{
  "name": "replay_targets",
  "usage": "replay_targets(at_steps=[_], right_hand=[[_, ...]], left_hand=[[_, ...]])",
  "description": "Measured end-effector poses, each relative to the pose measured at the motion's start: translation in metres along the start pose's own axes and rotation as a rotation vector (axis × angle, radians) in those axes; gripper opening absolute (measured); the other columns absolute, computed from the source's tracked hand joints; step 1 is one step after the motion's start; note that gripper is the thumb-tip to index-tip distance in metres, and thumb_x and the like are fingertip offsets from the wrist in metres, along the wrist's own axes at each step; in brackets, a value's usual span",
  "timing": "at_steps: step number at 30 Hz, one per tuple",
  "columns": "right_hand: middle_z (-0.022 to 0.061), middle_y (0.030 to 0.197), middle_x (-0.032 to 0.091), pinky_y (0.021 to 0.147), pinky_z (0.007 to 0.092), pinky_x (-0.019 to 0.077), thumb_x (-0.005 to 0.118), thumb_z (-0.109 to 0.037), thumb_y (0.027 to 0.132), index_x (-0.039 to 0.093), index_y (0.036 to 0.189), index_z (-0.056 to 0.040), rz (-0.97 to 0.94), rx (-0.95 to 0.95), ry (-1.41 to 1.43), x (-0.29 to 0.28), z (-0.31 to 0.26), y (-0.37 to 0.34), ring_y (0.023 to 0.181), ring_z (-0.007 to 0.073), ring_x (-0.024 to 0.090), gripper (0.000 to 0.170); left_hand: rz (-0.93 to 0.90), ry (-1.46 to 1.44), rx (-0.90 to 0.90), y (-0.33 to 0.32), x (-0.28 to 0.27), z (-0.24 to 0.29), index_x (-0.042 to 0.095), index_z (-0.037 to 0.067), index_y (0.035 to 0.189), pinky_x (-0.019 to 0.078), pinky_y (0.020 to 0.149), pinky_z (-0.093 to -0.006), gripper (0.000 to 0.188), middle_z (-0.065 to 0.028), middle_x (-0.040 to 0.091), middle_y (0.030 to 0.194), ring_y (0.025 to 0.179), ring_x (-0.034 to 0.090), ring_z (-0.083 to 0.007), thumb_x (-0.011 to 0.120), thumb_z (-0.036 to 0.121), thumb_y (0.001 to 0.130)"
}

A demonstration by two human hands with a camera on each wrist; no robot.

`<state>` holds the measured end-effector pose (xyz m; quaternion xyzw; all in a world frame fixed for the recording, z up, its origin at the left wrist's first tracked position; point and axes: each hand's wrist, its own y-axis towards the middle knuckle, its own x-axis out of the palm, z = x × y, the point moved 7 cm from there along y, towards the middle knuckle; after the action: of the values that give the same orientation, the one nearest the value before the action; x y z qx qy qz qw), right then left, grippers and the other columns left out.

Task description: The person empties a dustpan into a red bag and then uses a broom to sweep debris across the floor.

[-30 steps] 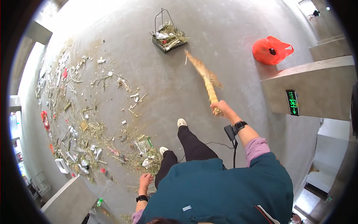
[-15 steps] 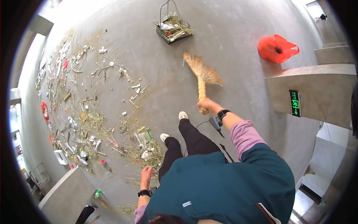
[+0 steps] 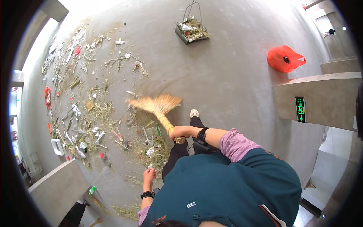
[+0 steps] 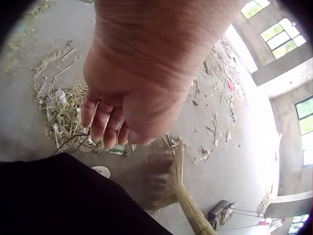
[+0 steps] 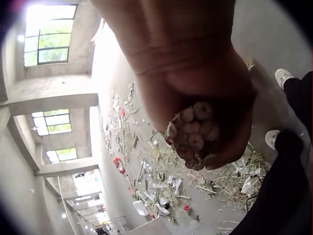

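Note:
My right hand grips the bound handle of a straw broom, whose fanned bristles are spread over the floor ahead of my feet. The cut stalk ends of the handle stick out of the fist in the right wrist view. Litter lies at the left side of the bristles, and a straw heap with white scraps is beside my left leg. My left hand hangs next to that heap with loosely bent fingers, holding nothing.
Scattered straw, paper and plastic litter covers the floor on the left. A long-handled dustpan full of straw and scraps stands ahead. To the right are a red plastic bag and a concrete pillar with a green exit sign.
The right hand has swung the broom from the right, near the dustpan, leftward and back towards my legs and the litter. The left hand stays hanging at my left side.

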<state>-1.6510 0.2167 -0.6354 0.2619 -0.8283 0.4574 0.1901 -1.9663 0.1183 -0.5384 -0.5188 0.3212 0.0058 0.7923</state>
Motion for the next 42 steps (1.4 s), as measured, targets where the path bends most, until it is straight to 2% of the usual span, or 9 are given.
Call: replay_targets(at_steps=[7, 10, 15, 20, 24, 27, 28, 32, 42], right_hand=[[0.0065, 0.059, 0.055, 0.04, 0.0271, 0.0421, 0.063, -0.014, 0.069, 0.056, 0.066, 0.0018, -0.234, -0.022, 0.122, 0.06, -0.037, -0.017, 0.046, 0.014, 0.053, 0.017], [0.0065, 0.059, 0.056, 0.038, 0.0265, 0.0427, 0.063, -0.014, 0.07, 0.056, 0.067, 0.0021, -0.191, -0.009, 0.099, 0.047, -0.038, -0.035, 0.045, 0.014, 0.054, 0.017], [0.0065, 0.06, 0.056, 0.037, 0.0261, 0.0441, 0.062, -0.013, 0.072, 0.056, 0.07, 0.0017, -0.069, -0.015, 0.08, 0.0, -0.036, -0.065, 0.044, 0.0138, 0.055, 0.016], [0.0059, 0.06, 0.053, 0.035, 0.0285, 0.0418, 0.06, -0.01, 0.075, 0.053, 0.075, 0.0019, 0.163, -0.08, 0.402, -0.075, -0.041, -0.082, 0.045, 0.0144, 0.053, 0.014], [0.0033, 0.058, 0.048, 0.036, 0.0273, 0.0426, 0.056, -0.007, 0.078, 0.043, 0.083, -0.0037, 0.12, -0.134, 0.765, -0.173, -0.051, -0.099, 0.045, 0.0141, 0.051, 0.014], [0.004, 0.058, 0.048, 0.037, 0.0261, 0.0428, 0.051, -0.009, 0.079, 0.041, 0.081, -0.0048, -0.014, -0.133, 0.945, -0.182, -0.056, -0.095, 0.045, 0.0139, 0.049, 0.011], [0.0033, 0.056, 0.047, 0.036, 0.0252, 0.0425, 0.05, -0.01, 0.079, 0.04, 0.08, -0.0055, 0.055, -0.101, 0.974, -0.186, -0.067, -0.106, 0.044, 0.0143, 0.048, 0.011], [0.0019, 0.055, 0.048, 0.041, 0.0229, 0.0461, 0.052, -0.017, 0.079, 0.045, 0.074, -0.007, -0.023, -0.054, 0.966, -0.218, -0.069, -0.106, 0.047, 0.0124, 0.05, 0.013], [-0.0013, 0.056, 0.048, 0.042, 0.0209, 0.0458, 0.055, -0.016, 0.076, 0.048, 0.073, -0.0069, -0.138, 0.239, 0.664, -0.104, -0.135, -0.047, 0.048, 0.0092, 0.051, 0.012]], left_hand=[[0.053, -0.053, -0.036, -0.012, -0.031, -0.034, 0.058, 0.002, 0.094, 0.0454, 0.053, -0.025, 0.02, -0.0056, 0.062, 0.078, 0.06, 0.056, -0.012, 0.051, 0.015, 0.08], [0.034, -0.078, 0.004, -0.009, -0.027, -0.024, 0.058, 0.002, 0.093, 0.0454, 0.052, -0.0247, 0.02, -0.0057, 0.062, 0.078, 0.059, 0.056, -0.0118, 0.051, 0.014, 0.079], [0.011, -0.067, 0.021, -0.006, -0.022, -0.006, 0.059, 0.001, 0.092, 0.0455, 0.052, -0.0244, 0.02, -0.0058, 0.063, 0.077, 0.058, 0.056, -0.0117, 0.051, 0.015, 0.079], [0.061, -0.064, 0.009, 0.007, -0.02, -0.002, 0.059, 0.001, 0.09, 0.0448, 0.051, -0.0241, 0.02, -0.0053, 0.062, 0.076, 0.058, 0.056, -0.0116, 0.051, 0.016, 0.08], [0.126, -0.099, 0.016, -0.009, 0.029, 0.042, 0.06, 0.002, 0.087, 0.0436, 0.049, -0.0239, 0.019, -0.0054, 0.062, 0.074, 0.058, 0.056, -0.0113, 0.052, 0.018, 0.079], [0.085, -0.084, 0.036, -0.019, 0.03, 0.029, 0.061, 0.002, 0.083, 0.0439, 0.049, -0.0238, 0.019, -0.0057, 0.062, 0.074, 0.057, 0.056, -0.0114, 0.052, 0.018, 0.078], [0.109, -0.116, 0.025, -0.031, 0.039, 0.026, 0.062, 0.001, 0.083, 0.0442, 0.05, -0.0237, 0.02, -0.0056, 0.062, 0.073, 0.057, 0.056, -0.0114, 0.052, 0.018, 0.077], [0.156, -0.155, 0.066, -0.064, 0.099, 0.004, 0.063, 0.0, 0.084, 0.0463, 0.052, -0.0258, 0.023, -0.0068, 0.064, 0.072, 0.058, 0.058, -0.0128, 0.051, 0.019, 0.077], [0.236, -0.53, 0.04, -0.097, 0.222, -0.091, 0.062, 0.003, 0.085, 0.0468, 0.053, -0.0269, 0.024, -0.0051, 0.062, 0.073, 0.061, 0.058, -0.0141, 0.053, 0.024, 0.077]])
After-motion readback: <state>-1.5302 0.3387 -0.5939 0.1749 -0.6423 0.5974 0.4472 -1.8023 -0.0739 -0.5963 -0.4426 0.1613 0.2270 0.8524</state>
